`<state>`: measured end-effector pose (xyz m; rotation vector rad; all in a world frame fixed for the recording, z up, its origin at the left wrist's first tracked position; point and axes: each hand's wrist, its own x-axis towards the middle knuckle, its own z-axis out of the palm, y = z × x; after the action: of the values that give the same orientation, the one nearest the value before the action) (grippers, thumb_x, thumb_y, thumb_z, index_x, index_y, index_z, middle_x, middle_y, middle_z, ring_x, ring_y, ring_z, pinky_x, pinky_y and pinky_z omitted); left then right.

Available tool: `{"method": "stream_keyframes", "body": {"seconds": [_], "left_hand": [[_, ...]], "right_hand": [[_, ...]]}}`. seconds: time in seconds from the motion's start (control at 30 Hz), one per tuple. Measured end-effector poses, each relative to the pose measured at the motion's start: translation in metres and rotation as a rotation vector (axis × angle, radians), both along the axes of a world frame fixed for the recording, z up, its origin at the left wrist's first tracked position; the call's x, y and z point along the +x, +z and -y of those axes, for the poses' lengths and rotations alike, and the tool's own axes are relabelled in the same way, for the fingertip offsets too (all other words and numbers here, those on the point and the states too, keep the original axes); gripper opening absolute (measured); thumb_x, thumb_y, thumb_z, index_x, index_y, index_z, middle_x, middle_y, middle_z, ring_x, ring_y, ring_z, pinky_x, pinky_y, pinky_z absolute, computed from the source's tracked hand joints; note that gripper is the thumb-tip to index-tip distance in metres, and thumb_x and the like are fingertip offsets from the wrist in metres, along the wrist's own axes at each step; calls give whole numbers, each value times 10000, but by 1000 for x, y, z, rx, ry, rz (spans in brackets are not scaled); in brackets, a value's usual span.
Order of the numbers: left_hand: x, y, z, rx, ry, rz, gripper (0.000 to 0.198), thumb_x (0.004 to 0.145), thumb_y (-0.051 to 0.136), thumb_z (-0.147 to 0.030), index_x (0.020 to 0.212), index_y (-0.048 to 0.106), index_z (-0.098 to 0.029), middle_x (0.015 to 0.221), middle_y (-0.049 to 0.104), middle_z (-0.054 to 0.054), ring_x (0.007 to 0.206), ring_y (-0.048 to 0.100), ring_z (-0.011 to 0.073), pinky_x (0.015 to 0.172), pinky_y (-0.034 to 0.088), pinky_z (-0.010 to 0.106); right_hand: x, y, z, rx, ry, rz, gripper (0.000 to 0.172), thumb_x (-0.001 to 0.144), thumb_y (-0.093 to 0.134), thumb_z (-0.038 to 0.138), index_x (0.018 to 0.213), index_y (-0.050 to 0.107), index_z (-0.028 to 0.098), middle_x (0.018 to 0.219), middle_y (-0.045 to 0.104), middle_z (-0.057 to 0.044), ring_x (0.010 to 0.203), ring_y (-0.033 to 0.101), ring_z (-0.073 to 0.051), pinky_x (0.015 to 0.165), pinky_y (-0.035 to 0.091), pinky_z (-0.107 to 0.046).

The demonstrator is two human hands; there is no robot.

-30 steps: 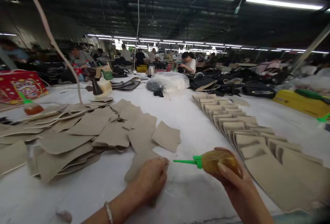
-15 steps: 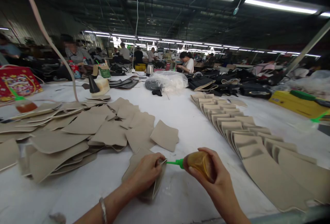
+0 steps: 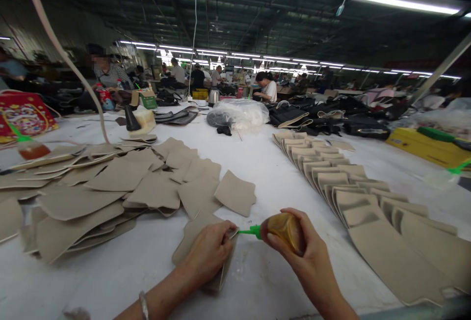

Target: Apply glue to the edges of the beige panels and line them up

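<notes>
My left hand (image 3: 210,246) is closed on a beige fabric-like panel (image 3: 191,234), pinching its upper right edge and folding it up off the white tabletop. In my right hand (image 3: 309,246) is a squeeze glue bottle (image 3: 285,231) of amber liquid, tipped on its side. Its green nozzle (image 3: 250,232) points left, and the tip meets or nearly meets the pinched edge of the panel. Whether liquid is coming out cannot be seen. Just beyond my left hand lies a single loose panel (image 3: 235,193).
A loose heap of beige panels (image 3: 121,175) covers the left. On the right runs an overlapping row of folded panels (image 3: 331,182). Farther back are a clear plastic bag (image 3: 243,116), black pieces (image 3: 324,116) and a yellow box (image 3: 423,146). A hose (image 3: 69,60) hangs at left. Co-workers sit beyond.
Both hands keep almost the same pose, with the bottle shifted very slightly left. The nozzle tip stays at the panel's edge. The view has moved a little.
</notes>
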<state>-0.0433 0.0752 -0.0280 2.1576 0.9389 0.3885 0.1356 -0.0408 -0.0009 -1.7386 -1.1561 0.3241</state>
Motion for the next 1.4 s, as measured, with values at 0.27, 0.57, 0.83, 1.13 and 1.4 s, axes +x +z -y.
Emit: {"method": "stream_keyframes", "body": {"seconds": [0.27, 0.57, 0.83, 1.13, 1.4], "left_hand": [[0, -2, 2, 19, 5, -1, 366, 766, 422, -136, 1030, 661, -219, 830, 686, 16, 771, 602, 173, 717, 395, 238], [0, 0, 6, 22, 45, -2, 394, 747, 425, -117, 1045, 658, -229, 768, 671, -1, 733, 597, 163, 666, 371, 231], [0, -1, 4, 2, 40, 5, 387, 773, 420, -129, 1066, 654, -225, 864, 701, 13, 803, 616, 174, 709, 391, 233], [-1, 0, 6, 5, 32, 8, 383, 778, 422, -128, 1073, 648, -216, 803, 683, 6, 709, 594, 162, 664, 381, 225], [-3, -1, 6, 6, 33, 7, 395, 780, 419, -143, 1099, 641, -212, 750, 660, 2, 688, 583, 160, 648, 382, 229]], "right_hand": [[3, -3, 0, -12, 13, -131, 453, 711, 696, 476, 1043, 504, 235, 833, 633, -1, 759, 608, -236, 693, 471, -332], [9, -8, -2, 27, -28, -243, 430, 703, 695, 460, 1014, 515, 224, 837, 619, -1, 810, 594, -249, 744, 448, -348], [9, -2, -3, -22, 61, -319, 389, 706, 678, 451, 979, 525, 221, 819, 622, -6, 803, 597, -256, 744, 444, -354], [3, -9, 6, -34, 145, -384, 362, 701, 686, 430, 961, 550, 218, 786, 608, 5, 761, 584, -242, 702, 437, -344], [2, -8, 9, -16, 95, -364, 386, 702, 696, 438, 980, 540, 219, 811, 604, 8, 789, 576, -232, 732, 423, -339]]}}
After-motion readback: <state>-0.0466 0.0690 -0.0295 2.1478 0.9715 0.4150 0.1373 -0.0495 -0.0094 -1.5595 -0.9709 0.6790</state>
